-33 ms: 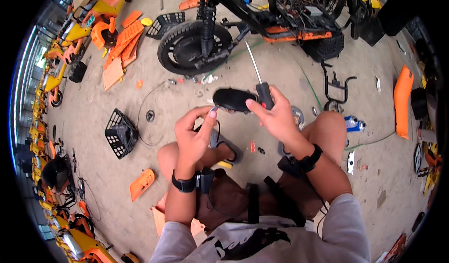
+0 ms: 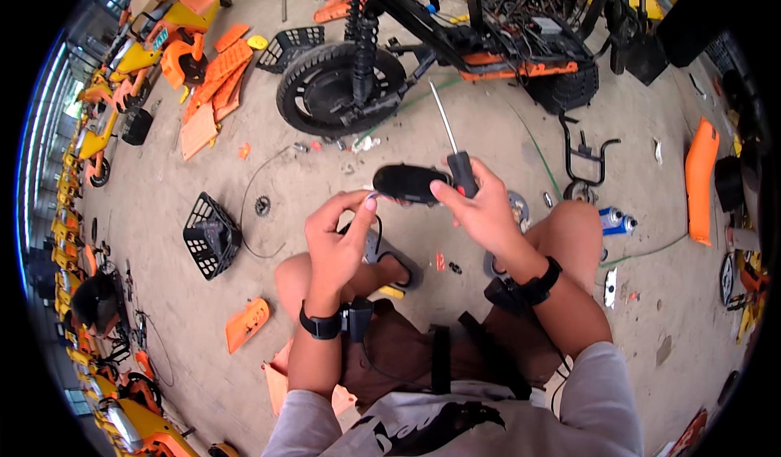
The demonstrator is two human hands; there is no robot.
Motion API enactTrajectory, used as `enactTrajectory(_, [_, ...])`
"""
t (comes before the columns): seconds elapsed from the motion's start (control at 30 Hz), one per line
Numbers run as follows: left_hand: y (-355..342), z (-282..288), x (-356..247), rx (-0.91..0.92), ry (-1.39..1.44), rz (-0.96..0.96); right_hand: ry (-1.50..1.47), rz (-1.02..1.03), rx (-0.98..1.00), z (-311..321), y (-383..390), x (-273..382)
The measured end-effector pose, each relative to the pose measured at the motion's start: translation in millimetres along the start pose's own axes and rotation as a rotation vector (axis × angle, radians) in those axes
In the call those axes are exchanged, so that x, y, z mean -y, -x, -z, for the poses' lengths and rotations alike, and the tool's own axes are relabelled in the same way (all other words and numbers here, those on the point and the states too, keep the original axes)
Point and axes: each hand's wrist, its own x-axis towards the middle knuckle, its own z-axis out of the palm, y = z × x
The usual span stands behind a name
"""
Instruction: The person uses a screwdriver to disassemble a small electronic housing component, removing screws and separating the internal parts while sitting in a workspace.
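Note:
A black oval housing (image 2: 405,184) is held up in front of my knees, its smooth rounded side facing up. My right hand (image 2: 486,217) grips the housing's right end with the thumb on top. The same hand holds a screwdriver (image 2: 461,171) with a black and red handle; its long metal shaft points up and away. At the housing's left end, my left hand (image 2: 335,233) is closed in a pinch on a thin wire (image 2: 372,198). A black cable hangs below those fingers. The housing's underside is mostly hidden.
A partly stripped scooter (image 2: 366,75) stands ahead, its floorboard loaded with metal parts. Black baskets (image 2: 211,235), orange panels (image 2: 246,324), a bent black tube frame (image 2: 587,152) and blue spray cans (image 2: 622,222) lie around. Yellow scooters (image 2: 102,144) line the left side.
The black housing has sunk slightly and tilted a little, with my right hand and the screwdriver lowering with it. My left hand keeps its pinch beside the housing's left end.

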Motion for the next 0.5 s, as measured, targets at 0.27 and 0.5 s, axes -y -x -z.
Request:
enactTrajectory(0.27, [-10, 13, -2, -0.151, -0.105, -0.002, -0.014, -0.138, 0.438, 15, -5, 14])
enactTrajectory(0.5, [-5, 40, -8, 0.142, -0.080, 0.030, 0.034, -0.103, 0.669, 35, -1, 35])
